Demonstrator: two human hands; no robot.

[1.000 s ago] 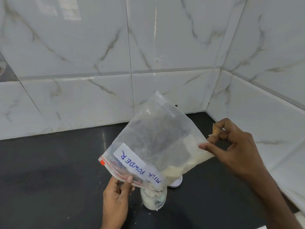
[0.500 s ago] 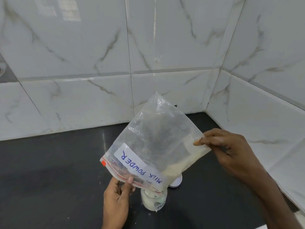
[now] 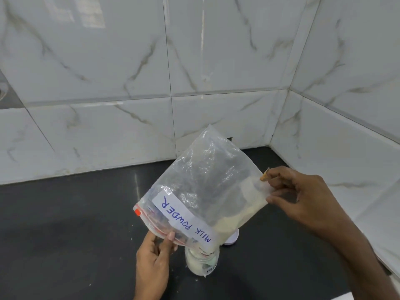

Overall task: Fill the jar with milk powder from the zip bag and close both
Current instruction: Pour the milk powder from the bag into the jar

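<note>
Fingers of the right hand [image 3: 303, 198] had come back onto the raised lower corner of the zip bag [image 3: 201, 191], thumb and fingertips nipping the plastic where a second earlier that hand hung just off it, half open. Left hand [image 3: 154, 258] was pinched on the zip edge by the red strip, thumb on top, steering the mouth down into the jar [image 3: 202, 264]. And the bag was tipped mouth-down, "MILK POWDER" label [image 3: 186, 219] upside down, the last pale drift of powder [image 3: 242, 210] gathered along the lower side, sliding toward the opening. The jar stood upright on the dark counter [image 3: 65, 224], white powder showing through its wall, its rim hidden by the bag. A white lid [image 3: 232, 240] lay just behind it, off the jar. That renewed grip looked like a shake or lift to chase out the remnants; pouring seemed nearly done, both closures to come.
</note>
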